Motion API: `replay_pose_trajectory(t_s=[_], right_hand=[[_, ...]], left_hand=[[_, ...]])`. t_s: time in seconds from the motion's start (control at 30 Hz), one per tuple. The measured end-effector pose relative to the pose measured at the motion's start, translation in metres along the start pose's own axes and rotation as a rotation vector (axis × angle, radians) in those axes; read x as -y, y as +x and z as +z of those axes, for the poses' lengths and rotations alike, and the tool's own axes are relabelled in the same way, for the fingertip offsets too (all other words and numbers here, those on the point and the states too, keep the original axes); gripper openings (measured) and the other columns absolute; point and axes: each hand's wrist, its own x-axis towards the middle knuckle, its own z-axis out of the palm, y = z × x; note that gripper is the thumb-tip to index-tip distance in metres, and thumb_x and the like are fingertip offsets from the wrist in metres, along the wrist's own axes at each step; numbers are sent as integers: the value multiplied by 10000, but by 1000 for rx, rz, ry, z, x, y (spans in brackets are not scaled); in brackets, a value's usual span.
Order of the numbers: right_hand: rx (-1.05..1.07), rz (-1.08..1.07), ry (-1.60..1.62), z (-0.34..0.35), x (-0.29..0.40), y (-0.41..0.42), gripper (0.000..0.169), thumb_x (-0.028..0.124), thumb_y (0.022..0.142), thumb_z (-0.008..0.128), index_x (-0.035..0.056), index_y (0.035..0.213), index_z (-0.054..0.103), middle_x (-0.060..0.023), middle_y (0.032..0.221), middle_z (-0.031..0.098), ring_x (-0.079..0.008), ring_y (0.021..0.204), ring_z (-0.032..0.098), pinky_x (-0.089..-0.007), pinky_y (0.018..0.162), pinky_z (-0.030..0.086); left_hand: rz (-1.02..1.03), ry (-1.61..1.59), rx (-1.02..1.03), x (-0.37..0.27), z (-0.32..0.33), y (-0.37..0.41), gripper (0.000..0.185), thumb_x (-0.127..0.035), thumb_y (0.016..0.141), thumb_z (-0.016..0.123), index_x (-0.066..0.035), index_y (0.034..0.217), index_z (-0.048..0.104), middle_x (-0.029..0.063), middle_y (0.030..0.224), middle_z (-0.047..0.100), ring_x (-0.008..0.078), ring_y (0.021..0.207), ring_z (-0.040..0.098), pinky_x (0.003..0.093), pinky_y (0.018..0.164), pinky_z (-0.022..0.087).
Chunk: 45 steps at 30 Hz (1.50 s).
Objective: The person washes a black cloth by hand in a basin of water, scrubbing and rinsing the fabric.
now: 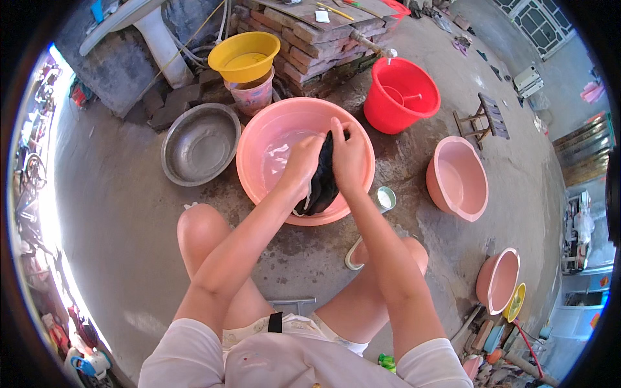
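A large pink plastic basin (257, 131) holding some water stands on the floor before me. Over its right half, both my hands grip a bunched black cloth (324, 186) with a thin pale edge. My left hand (304, 157) is closed on the cloth's left side. On the other side my right hand (347, 150) grasps it near the top, thumb pointing up. The cloth's lower end hangs by the basin's near wall; whether it touches the water is hidden. Just right of the basin sits a small green-rimmed container of white powder or paste (384, 198).
A metal basin (201, 144) lies left. Behind are a yellow basin (244, 57) on a bucket, stacked bricks (310, 48) and a red bucket (402, 97) under a tap (389, 53). Rightward stand a pink tub (457, 179), a small folding stool (492, 116) and another pink tub (497, 281).
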Motion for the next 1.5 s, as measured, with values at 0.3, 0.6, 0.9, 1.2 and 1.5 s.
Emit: replay_pose_trajectory(t_s=[0.3, 0.6, 0.9, 1.2, 1.5], right_hand=[[123, -154, -20, 13, 8, -30, 289, 250, 869, 607, -23, 800, 538, -223, 749, 574, -364, 684, 565, -408, 651, 439], [154, -277, -62, 17, 31, -54, 247, 212, 860, 610, -12, 804, 523, -209, 761, 546, -376, 717, 552, -417, 652, 437], [44, -85, 6, 6, 12, -5, 258, 209, 870, 609, -29, 798, 541, -208, 697, 575, -351, 642, 570, -395, 626, 441], [166, -212, 0, 15, 34, -52, 263, 203, 859, 613, -24, 774, 511, -214, 765, 542, -365, 705, 525, -403, 669, 432], [100, -120, -2, 21, 12, -26, 282, 243, 889, 572, -30, 824, 546, -222, 754, 593, -348, 733, 597, -402, 687, 441]], left_hand=[[69, -145, -62, 1, -14, 7, 201, -198, 898, 488, -46, 803, 579, 16, 780, 528, 92, 668, 481, 280, 615, 399], [-30, -224, -97, -9, -28, 8, 221, -261, 893, 515, -62, 819, 579, 12, 775, 533, 115, 730, 500, 305, 683, 417], [-8, -51, -20, -4, -4, -11, 296, -245, 938, 456, -31, 1071, 609, 38, 1003, 606, 116, 945, 549, 290, 816, 434], [67, -206, -58, -6, -28, 6, 216, -224, 898, 491, -49, 832, 599, 10, 759, 540, 92, 692, 492, 273, 621, 402], [33, -176, -83, -11, -16, -3, 256, -228, 920, 494, -3, 962, 606, 41, 863, 597, 116, 762, 554, 291, 669, 444]])
